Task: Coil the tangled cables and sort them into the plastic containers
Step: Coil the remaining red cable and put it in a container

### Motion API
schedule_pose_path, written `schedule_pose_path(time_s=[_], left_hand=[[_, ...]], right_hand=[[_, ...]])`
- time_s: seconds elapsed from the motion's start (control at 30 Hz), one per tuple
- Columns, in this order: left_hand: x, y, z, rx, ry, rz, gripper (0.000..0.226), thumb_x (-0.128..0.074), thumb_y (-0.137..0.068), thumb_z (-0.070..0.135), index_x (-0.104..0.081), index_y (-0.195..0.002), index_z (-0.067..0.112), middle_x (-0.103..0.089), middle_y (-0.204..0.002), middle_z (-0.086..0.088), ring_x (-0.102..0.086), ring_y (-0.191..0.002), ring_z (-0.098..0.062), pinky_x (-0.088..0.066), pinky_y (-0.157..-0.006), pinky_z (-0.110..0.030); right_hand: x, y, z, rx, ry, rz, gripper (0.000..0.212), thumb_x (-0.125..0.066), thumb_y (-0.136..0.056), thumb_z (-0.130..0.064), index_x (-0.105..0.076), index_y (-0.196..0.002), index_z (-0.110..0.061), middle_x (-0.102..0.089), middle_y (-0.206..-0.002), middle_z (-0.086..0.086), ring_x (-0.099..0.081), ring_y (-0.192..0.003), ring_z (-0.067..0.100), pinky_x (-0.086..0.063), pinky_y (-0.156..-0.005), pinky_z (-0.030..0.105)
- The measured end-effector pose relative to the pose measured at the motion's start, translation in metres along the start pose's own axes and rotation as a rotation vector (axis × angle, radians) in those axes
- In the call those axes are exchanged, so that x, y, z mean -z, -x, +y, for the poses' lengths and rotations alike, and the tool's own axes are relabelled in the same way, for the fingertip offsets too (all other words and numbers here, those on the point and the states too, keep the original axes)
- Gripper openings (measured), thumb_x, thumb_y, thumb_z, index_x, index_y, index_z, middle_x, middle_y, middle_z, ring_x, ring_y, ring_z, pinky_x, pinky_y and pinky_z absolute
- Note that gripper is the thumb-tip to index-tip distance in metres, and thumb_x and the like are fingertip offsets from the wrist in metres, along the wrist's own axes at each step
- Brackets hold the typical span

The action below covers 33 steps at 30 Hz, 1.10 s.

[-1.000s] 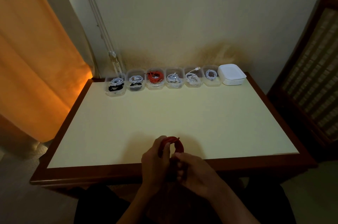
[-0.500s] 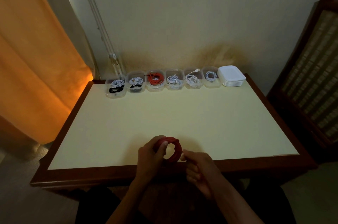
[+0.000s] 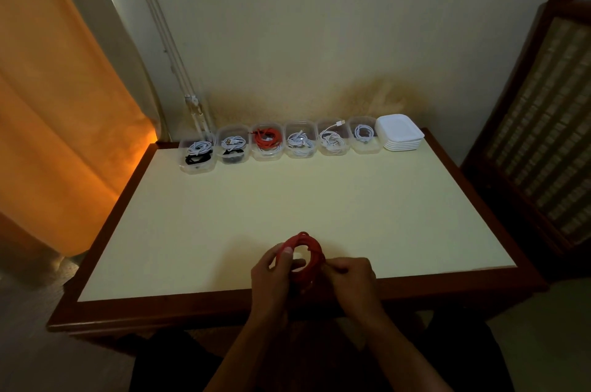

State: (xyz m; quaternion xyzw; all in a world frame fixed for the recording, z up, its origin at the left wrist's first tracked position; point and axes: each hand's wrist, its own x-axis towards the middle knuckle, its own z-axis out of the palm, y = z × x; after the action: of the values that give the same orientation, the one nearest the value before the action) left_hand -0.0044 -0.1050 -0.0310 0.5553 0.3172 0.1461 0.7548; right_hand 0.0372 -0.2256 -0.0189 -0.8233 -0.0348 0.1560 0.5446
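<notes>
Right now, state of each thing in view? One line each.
red cable: coiled into a ring, held over the table's near edge
left hand: grips the coil's left side
right hand: pinches the coil's right side
six clear containers: lids off, cables inside, in a row at the far edge
white lids: stacked, right of the row

Dim room: cream wall (image 3: 319, 23), glowing orange curtain (image 3: 57, 103), wood-edged table (image 3: 319, 199), cane-panelled cabinet (image 3: 543, 135).
</notes>
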Motion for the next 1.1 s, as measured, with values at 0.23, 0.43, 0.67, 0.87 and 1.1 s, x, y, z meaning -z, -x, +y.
schedule_pose_path(time_s=[0.23,0.43,0.67,0.87,1.1], left_hand=[[-0.011,0.009,-0.009,-0.396,-0.431,0.017,0.026,-0.061,-0.094,0.02,-0.064,-0.099,0.045,-0.072,-0.089,0.014,-0.068,-0.084,0.001,-0.058,-0.07,-0.022],[-0.012,0.009,-0.011,-0.305,-0.456,-0.298,0.022,-0.061,-0.093,0.011,-0.073,-0.097,0.03,-0.075,-0.086,0.013,-0.071,-0.079,-0.005,-0.056,-0.068,-0.021],[0.0,-0.006,-0.004,0.034,-0.419,-0.338,0.036,-0.074,-0.083,0.032,-0.051,-0.111,0.029,-0.074,-0.086,-0.012,-0.072,-0.073,-0.024,-0.056,-0.056,-0.032],[-0.002,-0.008,0.0,-0.051,-0.44,-0.276,0.049,-0.083,-0.071,0.034,-0.042,-0.094,0.02,-0.067,-0.075,-0.012,-0.059,-0.055,-0.018,-0.046,-0.051,-0.029],[0.001,-0.002,-0.022,-0.324,-0.587,-0.087,0.039,-0.081,-0.072,0.038,-0.052,-0.061,0.014,-0.065,-0.056,-0.003,-0.064,-0.05,-0.014,-0.055,-0.054,-0.04]], right_hand=[[0.016,0.009,0.005,-0.493,-0.873,-0.291,0.023,-0.052,-0.088,-0.001,-0.068,-0.101,0.01,-0.068,-0.114,0.026,-0.065,-0.109,0.039,-0.051,-0.096,0.045],[0.027,0.005,0.013,-0.45,-0.801,-0.373,0.033,-0.054,-0.098,-0.027,-0.065,-0.119,-0.004,-0.066,-0.12,0.024,-0.063,-0.115,0.038,-0.051,-0.096,0.051],[0.021,0.009,0.016,-0.337,-0.908,-0.4,0.028,-0.049,-0.092,0.003,-0.063,-0.116,0.01,-0.067,-0.098,0.031,-0.067,-0.096,0.041,-0.056,-0.084,0.047],[0.0,0.019,0.02,-0.372,-1.254,-0.269,0.018,-0.05,-0.087,-0.005,-0.067,-0.085,0.002,-0.047,-0.061,0.007,-0.047,-0.059,0.017,-0.047,-0.067,0.034],[-0.009,0.018,0.021,-0.328,-1.099,-0.196,0.047,-0.05,-0.092,-0.028,-0.057,-0.114,0.013,-0.04,-0.059,0.005,-0.041,-0.055,0.015,-0.039,-0.055,0.027]])
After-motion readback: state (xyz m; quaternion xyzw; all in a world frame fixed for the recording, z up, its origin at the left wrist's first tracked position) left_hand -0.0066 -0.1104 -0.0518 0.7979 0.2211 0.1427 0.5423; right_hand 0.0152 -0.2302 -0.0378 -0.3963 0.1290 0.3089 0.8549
